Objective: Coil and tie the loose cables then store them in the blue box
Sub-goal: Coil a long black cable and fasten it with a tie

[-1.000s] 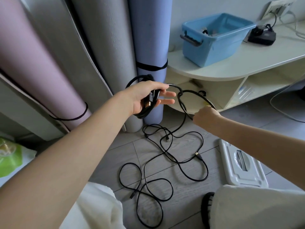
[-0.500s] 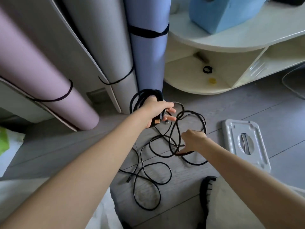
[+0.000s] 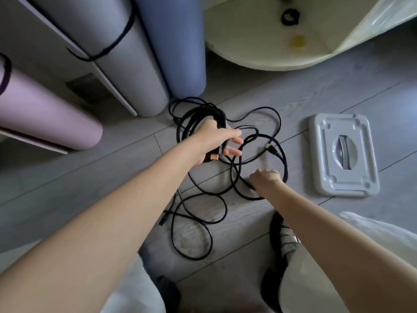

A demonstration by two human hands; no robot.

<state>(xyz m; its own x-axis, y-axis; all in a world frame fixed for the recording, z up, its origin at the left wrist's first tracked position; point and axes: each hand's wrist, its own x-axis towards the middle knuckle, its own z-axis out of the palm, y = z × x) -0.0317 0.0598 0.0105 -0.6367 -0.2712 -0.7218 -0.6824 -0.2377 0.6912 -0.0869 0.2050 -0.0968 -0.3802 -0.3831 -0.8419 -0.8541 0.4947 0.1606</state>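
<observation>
My left hand (image 3: 214, 143) holds a bundle of black cable coils (image 3: 198, 114) low over the grey floor, thumb hooked round them and fingers stretched out; a copper-coloured plug (image 3: 213, 157) pokes out under the palm. My right hand (image 3: 265, 177) grips a loose stretch of the same black cable down at floor level. More loose black cable (image 3: 191, 236) lies in tangled loops on the floor in front of me, with a USB plug (image 3: 268, 147) lying free. The blue box is out of the frame.
Rolled mats, pink (image 3: 45, 114), grey (image 3: 108, 59) and blue (image 3: 176, 41), lean at the upper left. A cream shelf bottom (image 3: 259, 41) carries a small black loop (image 3: 290, 16). A white plastic stand (image 3: 343, 154) lies on the floor at the right. My sandalled foot (image 3: 284, 242) is below.
Both hands dropped from shelf height to the floor and the view tilted down. The blue box left the frame. My right hand moved along the cable toward the loose loops.
</observation>
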